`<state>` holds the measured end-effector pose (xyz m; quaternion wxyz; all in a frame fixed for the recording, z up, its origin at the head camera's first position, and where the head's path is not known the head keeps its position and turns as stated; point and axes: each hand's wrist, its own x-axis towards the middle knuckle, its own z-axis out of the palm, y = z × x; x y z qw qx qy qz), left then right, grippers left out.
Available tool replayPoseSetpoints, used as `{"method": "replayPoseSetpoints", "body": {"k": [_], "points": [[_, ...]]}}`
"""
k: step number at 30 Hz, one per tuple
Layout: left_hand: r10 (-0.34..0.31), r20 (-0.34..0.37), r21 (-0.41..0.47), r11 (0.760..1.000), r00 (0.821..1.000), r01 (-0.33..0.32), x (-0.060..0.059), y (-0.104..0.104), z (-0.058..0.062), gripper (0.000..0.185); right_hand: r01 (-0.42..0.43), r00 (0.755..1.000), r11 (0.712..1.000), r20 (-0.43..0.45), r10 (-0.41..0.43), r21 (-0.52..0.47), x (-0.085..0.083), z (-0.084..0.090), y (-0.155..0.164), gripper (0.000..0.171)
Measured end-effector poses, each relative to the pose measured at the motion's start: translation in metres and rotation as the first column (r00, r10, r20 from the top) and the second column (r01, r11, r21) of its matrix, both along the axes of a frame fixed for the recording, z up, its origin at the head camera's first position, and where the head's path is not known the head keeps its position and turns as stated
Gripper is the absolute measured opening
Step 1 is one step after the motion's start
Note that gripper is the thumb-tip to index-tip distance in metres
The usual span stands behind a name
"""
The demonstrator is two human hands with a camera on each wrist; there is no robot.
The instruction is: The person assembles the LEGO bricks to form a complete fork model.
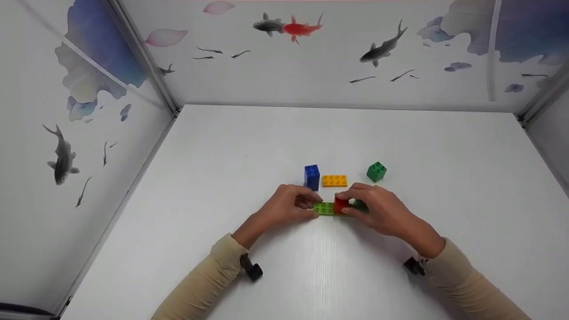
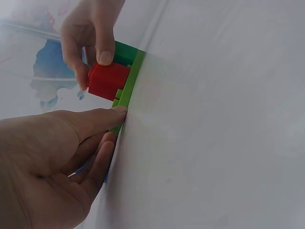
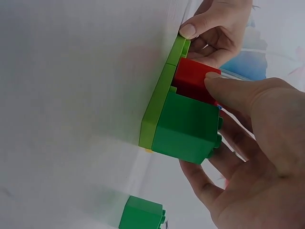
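Flat on the white bench (image 1: 222,178), just in front of the yellow brick (image 1: 334,181): lime-green plate (image 1: 324,208), left hand (image 1: 286,207) pinching its end, right hand (image 1: 384,210) clamped on the red brick (image 1: 341,205) atop it — light, rigid, smooth plastic, probably best gripped by opposite side walls.

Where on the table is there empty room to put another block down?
The white table lies bare left of the blue block, right of the dark green cube, and along the back wall. The middle is crowded: left hand and right hand meet on the lime plate and red block, behind them the yellow brick.
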<state>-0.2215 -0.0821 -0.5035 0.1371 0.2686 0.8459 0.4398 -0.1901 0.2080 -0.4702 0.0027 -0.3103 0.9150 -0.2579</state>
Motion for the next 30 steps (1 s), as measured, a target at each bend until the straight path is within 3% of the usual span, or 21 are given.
{"method": "replayPoseSetpoints", "body": {"k": [19,25,30], "points": [[-0.038,0.006,-0.013,0.999,0.999,0.038,-0.003,0.000,0.000,0.034,0.016,0.999,0.999,0.038,-0.017,0.028,-0.004,0.002,0.006,0.040],[-0.039,0.014,-0.004,0.999,0.999,0.039,-0.002,0.000,0.000,0.033,0.042,0.996,0.999,0.084,-0.040,-0.023,-0.007,0.003,0.009,0.036],[-0.026,0.027,-0.001,1.000,0.999,0.026,-0.001,0.001,0.000,0.032,0.111,0.992,0.991,0.060,-0.107,-0.071,-0.017,0.006,0.019,0.032]]}}
